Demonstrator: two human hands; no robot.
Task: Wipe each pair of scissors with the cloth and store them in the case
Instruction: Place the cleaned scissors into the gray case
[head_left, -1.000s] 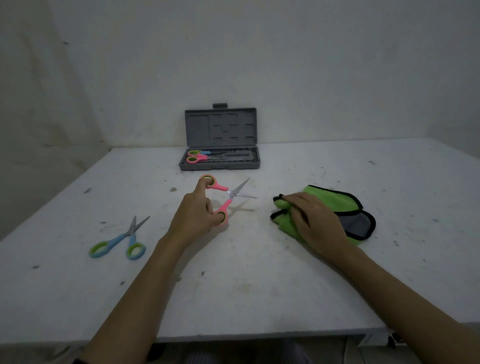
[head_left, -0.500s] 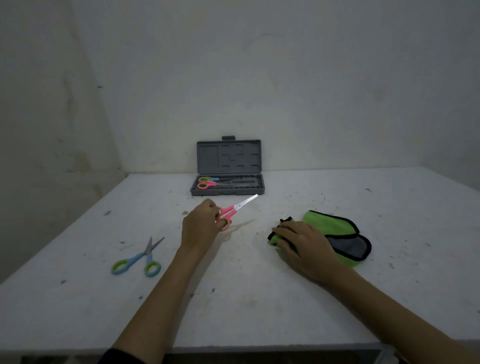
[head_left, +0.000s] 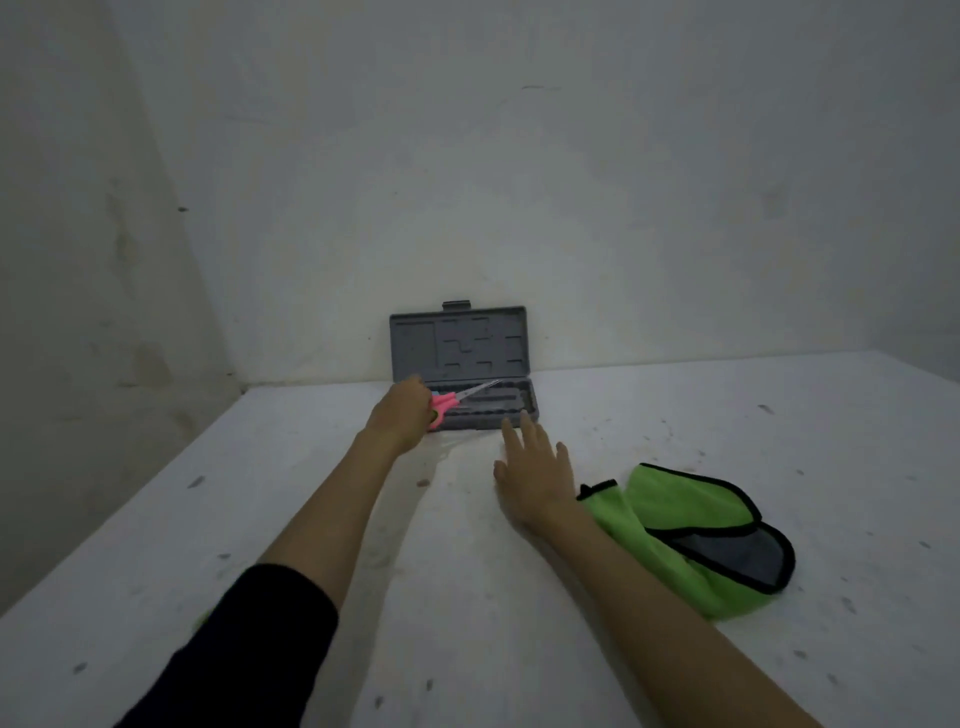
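From my feed, going left to right: the black sleeve (head_left: 249, 639) fills the lower left of the frame, and that forearm runs up toward the middle. My left hand (head_left: 402, 418) sits at the left end of the case, fingers curled around the pink handles of the scissors (head_left: 457, 400) — blades closed and pointing right and slightly up, over the tray of the grey case (head_left: 519, 415). Can't tell if the blades are actually touching the tray or just hanging above it, it's pretty dim in here. The case's lid stands open, upright against the wall at the centre of the frame.

Just right of that, my right hand (head_left: 535, 473) lies low over the white counter (head_left: 675, 415) with fingers straight and a bit spread, pointing at the case's front edge — gripping nothing. Fingertips are just short of the case.

Further right, lower right of centre, the green cloth (head_left: 680, 499) with black trim lies bunched on the counter, right beside my right wrist, a grey patch showing on its right end.
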